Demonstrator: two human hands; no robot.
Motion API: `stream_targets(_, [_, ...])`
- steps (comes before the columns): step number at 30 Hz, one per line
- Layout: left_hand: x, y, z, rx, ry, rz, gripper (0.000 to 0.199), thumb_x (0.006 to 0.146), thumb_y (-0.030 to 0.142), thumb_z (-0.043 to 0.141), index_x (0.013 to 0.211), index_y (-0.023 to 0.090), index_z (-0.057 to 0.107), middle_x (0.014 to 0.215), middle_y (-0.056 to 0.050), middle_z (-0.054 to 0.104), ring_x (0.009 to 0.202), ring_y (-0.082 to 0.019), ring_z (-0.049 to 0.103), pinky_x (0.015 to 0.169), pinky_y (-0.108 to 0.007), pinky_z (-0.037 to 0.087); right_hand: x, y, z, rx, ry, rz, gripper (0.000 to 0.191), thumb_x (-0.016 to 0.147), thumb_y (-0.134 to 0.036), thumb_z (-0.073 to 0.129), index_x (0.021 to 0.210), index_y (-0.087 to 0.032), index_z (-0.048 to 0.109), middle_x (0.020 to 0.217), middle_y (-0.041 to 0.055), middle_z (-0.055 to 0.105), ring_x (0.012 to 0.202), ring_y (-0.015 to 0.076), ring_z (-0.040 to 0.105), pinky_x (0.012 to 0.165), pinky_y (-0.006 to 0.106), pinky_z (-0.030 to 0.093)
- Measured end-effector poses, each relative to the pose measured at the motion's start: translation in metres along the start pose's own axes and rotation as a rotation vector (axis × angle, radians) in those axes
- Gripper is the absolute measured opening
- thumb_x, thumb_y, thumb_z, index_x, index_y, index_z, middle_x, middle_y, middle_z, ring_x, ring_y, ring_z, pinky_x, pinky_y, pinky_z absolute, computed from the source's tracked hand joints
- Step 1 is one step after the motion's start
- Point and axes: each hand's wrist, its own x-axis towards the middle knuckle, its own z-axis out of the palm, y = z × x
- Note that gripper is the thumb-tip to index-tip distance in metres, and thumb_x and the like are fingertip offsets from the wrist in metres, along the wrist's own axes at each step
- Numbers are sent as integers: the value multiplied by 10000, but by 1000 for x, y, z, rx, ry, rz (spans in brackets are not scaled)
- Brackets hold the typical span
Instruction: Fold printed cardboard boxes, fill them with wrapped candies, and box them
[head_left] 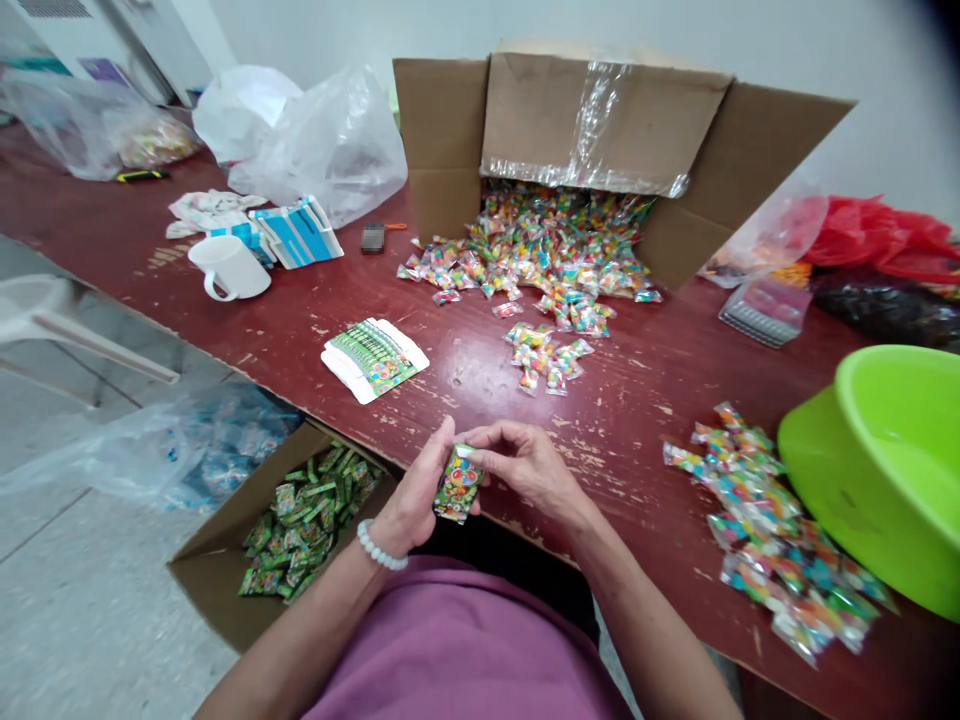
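Worn red table (469, 390) bearing a carton (536, 115), candies (780, 535), flat boxes (382, 360), mug (232, 266), bags (341, 140) and green basin (844, 480)

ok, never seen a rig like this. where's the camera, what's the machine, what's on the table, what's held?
There is no machine: these are a person's two bare hands. The single picture comes from a camera worn on the head, looking forward and down, so the person's purple top shows at the bottom.

The left hand, with a bead bracelet at its wrist, and the right hand together hold a small green box; the right fingers are at its top end.

On the dark red table, wrapped candies lie in and before an open cardboard box. Nearer are a stack of flat green cartons and a white mug. More candies lie beside a green tub at right. Below the table edge, a second box holds more small green boxes.
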Motion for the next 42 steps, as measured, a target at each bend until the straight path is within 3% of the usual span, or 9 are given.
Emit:
stream_targets(6, [5,-5,-9,100,43,17,650,848,695,535,1013,99,732,628,-74,692,407,-149,599,379,-231,471,5,0,0,24,13,67,261,782,-415,771,839,-161,741,620,3,670,485,130,577,486,256,485])
stream_targets(11, [8,0,-17,-71,43,4,336,835,341,598,1044,107,719,613,-42,684,438,-181,616,406,-278,504,-2,9,7,-310,28,-263,144,890,-359,667,929,-228,712,1072,60,719,964,210,674,845,338,535])
stream_targets(13, [10,3,-19,-183,36,-28,352,808,269,555,1078,107,714,657,-55,702,500,-195,650,451,-291,526,-8,15,12,-479,-7,-358,353,818,-387,748,1124,-241,650,1250,87,649,1150,256,597,975,407,483])
stream_targets(16, [12,4,-22,-260,69,19,360,810,232,543,1110,120,708,853,-83,749,707,-208,712,602,-298,570,-11,24,22,-791,-3,-390,846,638,-390,866,1364,-203,475,1363,153,549,1205,331,519,986,491,458])
stream_targets(24, [-3,17,-28,-72,129,335,244,857,324,668,1021,144,689,989,-45,724,815,-155,689,798,-268,546,21,28,49,-932,8,-491,779,635,-294,811,1316,-167,457,1400,185,478,1269,368,458,1025,529,427])
stream_targets(29, [-42,21,-100,368,539,476,435,899,561,536,1168,227,610,846,-7,688,586,-137,618,556,-257,503,27,50,37,-629,-72,-400,1085,667,-526,838,1503,-225,216,1471,192,371,1177,307,544,957,490,503])
stream_targets(32, [-75,8,-167,850,908,428,463,927,570,405,1088,220,661,1036,-39,710,873,-188,662,773,-302,526,24,65,10,-573,101,-257,753,802,-460,738,1419,-227,373,1229,125,568,911,221,627,824,435,545])
stream_targets(36, [-114,-8,-234,981,1088,296,357,808,478,572,940,175,707,957,-70,727,933,-261,643,881,-389,486,20,76,-11,-511,208,-199,571,841,-391,691,1339,-224,467,969,42,633,784,187,639,719,372,547])
stream_targets(42, [-93,27,-232,1071,1118,421,394,840,384,543,1153,180,667,1025,-53,718,885,-195,644,836,-320,500,17,68,-3,-659,212,-322,289,876,-285,655,1154,-217,619,1022,60,655,736,156,623,690,331,543])
